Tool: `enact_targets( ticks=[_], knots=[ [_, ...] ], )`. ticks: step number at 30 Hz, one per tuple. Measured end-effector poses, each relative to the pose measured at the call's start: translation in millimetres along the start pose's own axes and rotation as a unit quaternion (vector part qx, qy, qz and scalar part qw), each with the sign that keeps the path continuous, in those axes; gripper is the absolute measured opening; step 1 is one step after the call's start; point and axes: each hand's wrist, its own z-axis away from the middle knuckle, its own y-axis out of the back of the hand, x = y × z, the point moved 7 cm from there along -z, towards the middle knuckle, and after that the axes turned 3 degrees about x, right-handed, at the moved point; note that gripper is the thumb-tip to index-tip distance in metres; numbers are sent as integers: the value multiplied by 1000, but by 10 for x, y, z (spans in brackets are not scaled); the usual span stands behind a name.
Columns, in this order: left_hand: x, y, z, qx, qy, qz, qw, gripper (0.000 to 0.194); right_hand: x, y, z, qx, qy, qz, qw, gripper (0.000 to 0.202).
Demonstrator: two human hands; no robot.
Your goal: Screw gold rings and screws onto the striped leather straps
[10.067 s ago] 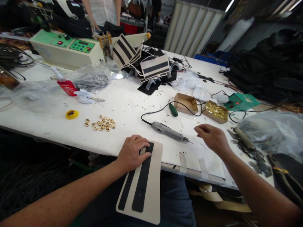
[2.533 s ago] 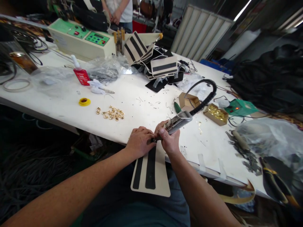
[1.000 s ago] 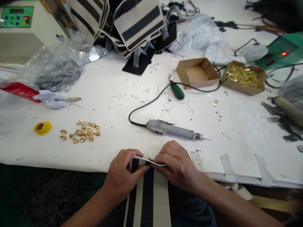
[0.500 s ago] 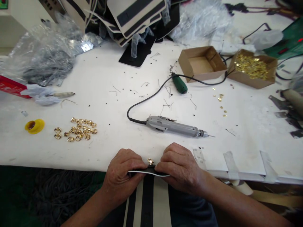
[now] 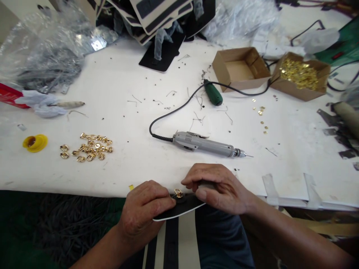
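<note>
At the table's front edge, a striped panel (image 5: 186, 239) with a black end flap hangs over my lap. My left hand (image 5: 146, 207) grips the flap's left side, thumb on top beside a small gold clasp (image 5: 178, 193). The clasp stands up on the black flap. Over the flap's right end is my right hand (image 5: 217, 186), its fingers curled above the thumb with a gap between them; whether it pinches the flap is hidden. A grey electric screwdriver (image 5: 204, 144) lies just beyond my hands.
Gold clasps (image 5: 91, 149) and a yellow tape roll (image 5: 35, 143) lie left. A green-handled tool (image 5: 213, 93) and cable are mid-table. Cardboard boxes (image 5: 241, 71) stand back right, one with gold pieces (image 5: 300, 74). Panels (image 5: 164, 18) are stacked behind.
My right hand has loosened and lifted from beside the clasp, its fingers opening. The flap now tilts up to the right, showing its black face. The camera view has shifted slightly.
</note>
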Motion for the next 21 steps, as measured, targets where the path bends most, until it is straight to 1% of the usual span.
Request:
enact_targets(
  ticks=[2,3,6,8,12,16,21],
  knots=[
    [22,-2,10,-7,-5,-5,1000,24,15,-13,-38,-37,-57,8,998,21],
    [34,-2,11,-8,-7,-8,1000,23,40,-16,-49,-55,-96,2,994,20],
    [93,-2,-4,-9,-16,-7,1000,19,151,-27,-38,-99,-220,-57,969,19],
    [139,0,-25,-7,-20,-2,1000,18,208,-51,-17,-124,-266,-92,951,20],
    [209,-2,-55,-14,-21,-1,1000,20,236,-138,11,-166,-273,-114,941,20],
    [236,-1,-52,-18,-19,-2,1000,21,217,-185,44,-162,-267,-128,941,19],
    [266,-9,-37,-20,-21,-1,1000,20,178,-205,92,-166,-276,-141,936,19]
  ],
)
